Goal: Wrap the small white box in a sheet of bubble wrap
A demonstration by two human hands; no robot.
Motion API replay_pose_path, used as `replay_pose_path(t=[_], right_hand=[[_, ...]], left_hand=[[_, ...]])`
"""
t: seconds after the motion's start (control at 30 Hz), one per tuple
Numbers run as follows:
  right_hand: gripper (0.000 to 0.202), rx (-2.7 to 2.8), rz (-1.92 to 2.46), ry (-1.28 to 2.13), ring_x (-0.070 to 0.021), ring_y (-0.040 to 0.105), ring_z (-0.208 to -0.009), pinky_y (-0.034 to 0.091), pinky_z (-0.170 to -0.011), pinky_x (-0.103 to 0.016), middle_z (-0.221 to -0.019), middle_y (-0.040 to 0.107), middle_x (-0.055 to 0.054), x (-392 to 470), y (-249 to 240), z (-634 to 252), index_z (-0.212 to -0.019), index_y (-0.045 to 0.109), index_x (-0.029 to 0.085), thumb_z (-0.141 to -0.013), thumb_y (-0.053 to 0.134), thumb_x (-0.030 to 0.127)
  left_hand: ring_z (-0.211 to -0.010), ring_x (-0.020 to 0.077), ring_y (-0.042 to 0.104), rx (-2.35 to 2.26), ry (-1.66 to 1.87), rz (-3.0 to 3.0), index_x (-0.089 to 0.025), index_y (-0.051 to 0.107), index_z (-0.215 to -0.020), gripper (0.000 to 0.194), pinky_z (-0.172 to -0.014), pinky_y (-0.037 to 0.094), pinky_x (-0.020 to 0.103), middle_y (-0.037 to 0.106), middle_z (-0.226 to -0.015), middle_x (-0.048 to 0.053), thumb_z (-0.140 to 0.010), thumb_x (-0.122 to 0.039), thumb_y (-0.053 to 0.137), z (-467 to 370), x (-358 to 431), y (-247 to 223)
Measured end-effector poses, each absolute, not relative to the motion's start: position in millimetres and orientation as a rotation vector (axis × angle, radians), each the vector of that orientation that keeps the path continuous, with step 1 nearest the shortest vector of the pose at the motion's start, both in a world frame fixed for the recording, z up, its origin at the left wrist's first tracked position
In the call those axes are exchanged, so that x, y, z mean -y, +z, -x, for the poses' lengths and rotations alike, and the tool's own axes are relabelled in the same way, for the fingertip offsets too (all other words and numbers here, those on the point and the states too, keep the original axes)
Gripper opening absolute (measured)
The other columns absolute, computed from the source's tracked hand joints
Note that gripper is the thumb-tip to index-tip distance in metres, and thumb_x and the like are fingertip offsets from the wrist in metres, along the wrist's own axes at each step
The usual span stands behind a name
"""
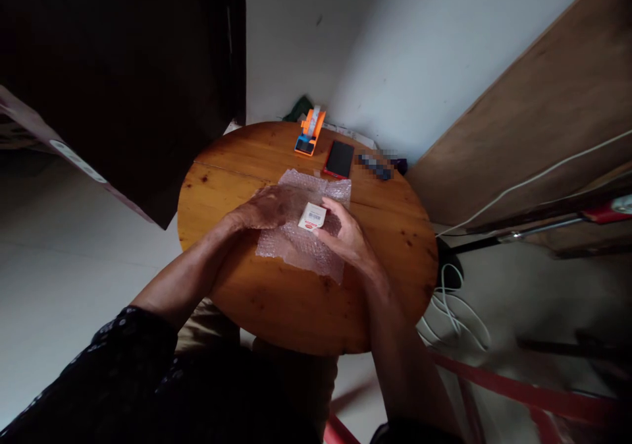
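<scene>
A small white box (312, 216) with a barcode and a red mark on its top is over a sheet of bubble wrap (276, 243). My right hand (348, 235) grips the box from the right, thumb at its near edge and fingertip at its far corner. To the left of the box, my left hand (269, 207) hovers over or touches the left part of the wrap. Motion smears its fingers, so their pose is unclear.
The round wooden table (227, 161) holds an orange tape dispenser (311, 131), a dark phone with a red edge (339, 159) and a blurred dark object (375, 166) at the back. A white wall (395, 55) rises behind. White cables (451, 305) lie at the right.
</scene>
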State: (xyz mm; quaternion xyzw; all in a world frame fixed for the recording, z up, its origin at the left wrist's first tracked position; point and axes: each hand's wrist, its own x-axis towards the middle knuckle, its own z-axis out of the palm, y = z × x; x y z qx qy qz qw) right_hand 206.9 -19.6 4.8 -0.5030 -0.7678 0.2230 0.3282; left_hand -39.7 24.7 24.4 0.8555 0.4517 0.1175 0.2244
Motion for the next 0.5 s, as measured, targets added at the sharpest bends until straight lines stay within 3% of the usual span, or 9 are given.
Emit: replay_pose_path(t=[0.1, 0.27, 0.5], right_hand=[[0.066, 2.004, 1.336, 0.617, -0.0294, 0.06, -0.127, 0.046, -0.11, -0.051, -0.14, 0.062, -0.012, 20.3, 5.5, -205.6, -0.142, 0.053, 0.022, -0.077, 0.066, 0.027], [0.054, 2.001, 1.291, 0.654, -0.0265, 0.067, -0.114, 0.052, -0.102, -0.047, -0.128, 0.07, -0.01, 18.6, 2.0, -203.6, -0.132, 0.06, 0.021, -0.079, 0.061, 0.025], [0.052, 2.004, 1.26, 0.644, -0.026, 0.065, -0.113, 0.051, -0.1, -0.046, -0.127, 0.069, -0.01, 18.8, 7.9, -203.9, -0.129, 0.06, 0.021, -0.078, 0.064, 0.028]], left_hand=[[-0.145, 0.0339, 0.04, -1.26, 0.285, -2.401, -0.012, 0.044, -0.151, 0.073, -0.122, 0.031, 0.049, 0.045, -0.156, 0.017, -0.081, -0.025, 0.059, 39.1, -24.0, 22.7], [-0.145, 0.0334, 0.04, -1.248, 0.318, -2.426, -0.016, 0.043, -0.152, 0.073, -0.122, 0.029, 0.05, 0.045, -0.156, 0.014, -0.081, -0.023, 0.058, 38.6, -23.0, 20.5], [-0.145, 0.0321, 0.039, -1.271, 0.338, -2.41, -0.014, 0.046, -0.149, 0.07, -0.122, 0.03, 0.049, 0.045, -0.156, 0.013, -0.08, -0.02, 0.058, 36.8, -21.3, 21.5]])
